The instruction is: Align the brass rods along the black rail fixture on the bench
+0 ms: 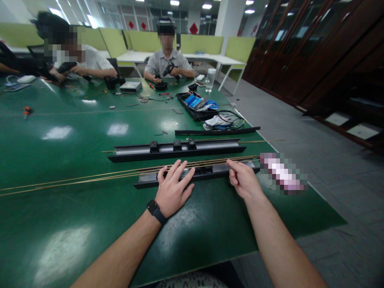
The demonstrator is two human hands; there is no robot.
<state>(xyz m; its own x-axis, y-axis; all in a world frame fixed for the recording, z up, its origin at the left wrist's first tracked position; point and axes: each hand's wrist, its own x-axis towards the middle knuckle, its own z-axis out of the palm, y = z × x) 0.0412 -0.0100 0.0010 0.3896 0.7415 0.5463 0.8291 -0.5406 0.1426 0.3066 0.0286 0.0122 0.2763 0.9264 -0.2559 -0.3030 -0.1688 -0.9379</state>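
My left hand (pixel 172 191), with a dark watch (pixel 153 207) on its wrist, lies with fingers spread over several long, thin brass-coloured rods (pixel 120 175). Under the fingers is a black channel rail (pixel 220 173) with a silvery inside and dark blocks, partly hidden by the hand. My right hand (pixel 244 180) pinches at the rods between thumb and index finger, near the rail's right end; how many it grips I cannot tell. Leftward the rods run far past the rail. Just beyond lies a second black rail (pixel 177 153) with dark blocks along it and thin rods showing at both ends.
A black strip (pixel 217 131), a looped cable and a black tray (pixel 198 114) of blue items lie farther back. A blurred-out pinkish object (pixel 282 172) sits near the right table edge. Across the green table (pixel 75 152), two people (pixel 168 60) handle dark tools.
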